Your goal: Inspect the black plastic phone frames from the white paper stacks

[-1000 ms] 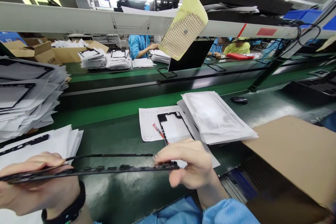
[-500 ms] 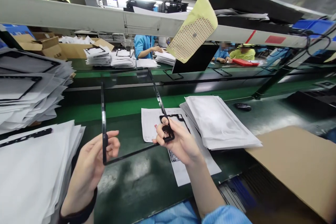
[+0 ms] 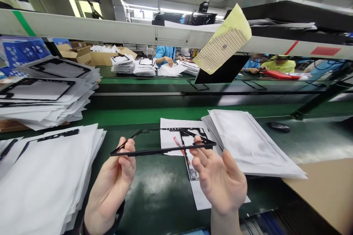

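A thin black rectangular frame (image 3: 162,151) is held above the green bench, tipped nearly flat with its long near edge towards me. My left hand (image 3: 110,181) pinches its left corner between thumb and fingers. At the right corner, my right hand (image 3: 220,181) is palm up with the thumb spread away; its fingertips reach under the frame and seem to touch it. Beneath lies another black frame-like part (image 3: 193,174) on white sheets (image 3: 202,198). A red-and-white pen-like object (image 3: 178,143) lies beside that part, partly seen through the held frame.
Stacked white sheets with black frames (image 3: 55,91) stand at left, with more white sheets (image 3: 52,176) nearer. To the right are white envelope-like packs (image 3: 248,143), a mouse (image 3: 278,127) and brown cardboard (image 3: 320,187). A yellow sheet (image 3: 224,40) hangs from the rail; co-workers sit beyond.
The frame has tipped from upright to nearly flat. My right hand has loosened from its pinch and turned palm up with fingers spread. The view has swung left.
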`<state>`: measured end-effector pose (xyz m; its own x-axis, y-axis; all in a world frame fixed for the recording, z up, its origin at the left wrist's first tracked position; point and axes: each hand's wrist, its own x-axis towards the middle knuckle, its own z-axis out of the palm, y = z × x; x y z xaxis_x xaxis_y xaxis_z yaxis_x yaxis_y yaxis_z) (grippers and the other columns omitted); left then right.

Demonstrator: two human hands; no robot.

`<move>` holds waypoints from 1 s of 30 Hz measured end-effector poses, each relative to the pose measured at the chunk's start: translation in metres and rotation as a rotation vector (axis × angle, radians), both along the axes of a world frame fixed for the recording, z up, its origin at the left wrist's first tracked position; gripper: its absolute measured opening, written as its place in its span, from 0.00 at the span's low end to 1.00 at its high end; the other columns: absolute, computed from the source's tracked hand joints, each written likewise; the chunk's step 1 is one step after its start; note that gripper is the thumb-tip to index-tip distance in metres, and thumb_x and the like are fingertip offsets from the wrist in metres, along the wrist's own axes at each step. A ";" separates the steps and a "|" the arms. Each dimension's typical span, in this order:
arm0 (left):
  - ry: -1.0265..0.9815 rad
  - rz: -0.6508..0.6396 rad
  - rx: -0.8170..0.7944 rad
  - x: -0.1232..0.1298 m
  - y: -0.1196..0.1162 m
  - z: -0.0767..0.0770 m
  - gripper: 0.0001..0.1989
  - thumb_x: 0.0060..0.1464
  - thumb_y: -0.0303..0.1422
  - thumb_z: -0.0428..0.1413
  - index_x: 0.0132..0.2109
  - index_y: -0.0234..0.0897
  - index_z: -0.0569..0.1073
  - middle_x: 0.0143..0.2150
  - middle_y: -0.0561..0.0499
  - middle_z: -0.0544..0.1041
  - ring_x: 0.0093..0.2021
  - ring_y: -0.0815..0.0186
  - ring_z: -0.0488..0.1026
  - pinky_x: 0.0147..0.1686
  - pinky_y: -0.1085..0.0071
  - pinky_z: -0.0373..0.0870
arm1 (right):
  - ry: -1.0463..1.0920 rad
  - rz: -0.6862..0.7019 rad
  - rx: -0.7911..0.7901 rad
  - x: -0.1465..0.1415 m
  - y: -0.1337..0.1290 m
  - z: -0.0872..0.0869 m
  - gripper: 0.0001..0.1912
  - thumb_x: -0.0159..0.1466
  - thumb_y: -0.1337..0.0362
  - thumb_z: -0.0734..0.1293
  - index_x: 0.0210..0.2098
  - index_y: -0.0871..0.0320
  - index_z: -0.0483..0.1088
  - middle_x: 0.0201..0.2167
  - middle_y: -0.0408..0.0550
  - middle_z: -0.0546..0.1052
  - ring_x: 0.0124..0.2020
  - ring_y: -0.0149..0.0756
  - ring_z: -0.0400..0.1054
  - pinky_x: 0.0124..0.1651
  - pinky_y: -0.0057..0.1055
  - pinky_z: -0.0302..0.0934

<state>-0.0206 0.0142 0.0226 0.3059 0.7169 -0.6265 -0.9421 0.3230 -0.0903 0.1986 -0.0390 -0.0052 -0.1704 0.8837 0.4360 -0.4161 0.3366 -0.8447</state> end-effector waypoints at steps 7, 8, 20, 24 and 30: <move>-0.022 0.026 -0.104 0.003 -0.013 0.008 0.24 0.68 0.34 0.37 0.36 0.37 0.77 0.24 0.46 0.78 0.17 0.72 0.74 0.14 0.84 0.69 | -0.088 -0.090 0.095 0.001 -0.004 -0.001 0.29 0.72 0.46 0.45 0.59 0.52 0.65 0.50 0.57 0.78 0.41 0.35 0.78 0.21 0.19 0.68; -0.023 0.030 -0.099 0.004 -0.014 0.008 0.24 0.68 0.35 0.38 0.36 0.37 0.77 0.24 0.46 0.77 0.17 0.72 0.73 0.14 0.84 0.68 | -0.046 -0.068 0.064 0.000 -0.005 -0.001 0.28 0.71 0.44 0.49 0.58 0.52 0.66 0.49 0.56 0.78 0.41 0.34 0.78 0.23 0.19 0.69; 0.288 0.036 0.074 0.024 -0.018 0.016 0.26 0.67 0.28 0.37 0.28 0.33 0.76 0.22 0.48 0.77 0.15 0.75 0.71 0.14 0.85 0.68 | 0.565 0.142 -0.290 -0.023 0.002 0.015 0.13 0.61 0.61 0.73 0.46 0.54 0.75 0.41 0.45 0.81 0.39 0.25 0.77 0.44 0.14 0.70; 0.428 0.100 0.124 0.032 -0.022 0.015 0.25 0.64 0.21 0.40 0.26 0.34 0.77 0.22 0.51 0.77 0.17 0.76 0.73 0.15 0.88 0.67 | 0.613 0.122 -0.348 -0.035 0.009 0.015 0.08 0.61 0.63 0.73 0.39 0.57 0.77 0.37 0.44 0.82 0.34 0.22 0.77 0.41 0.10 0.70; 0.644 0.122 0.439 0.037 -0.029 0.000 0.15 0.26 0.31 0.74 0.24 0.34 0.78 0.22 0.53 0.78 0.17 0.73 0.72 0.17 0.85 0.70 | 0.649 0.215 -0.508 -0.052 0.015 0.016 0.09 0.59 0.62 0.75 0.32 0.61 0.75 0.29 0.45 0.82 0.26 0.22 0.77 0.31 0.09 0.70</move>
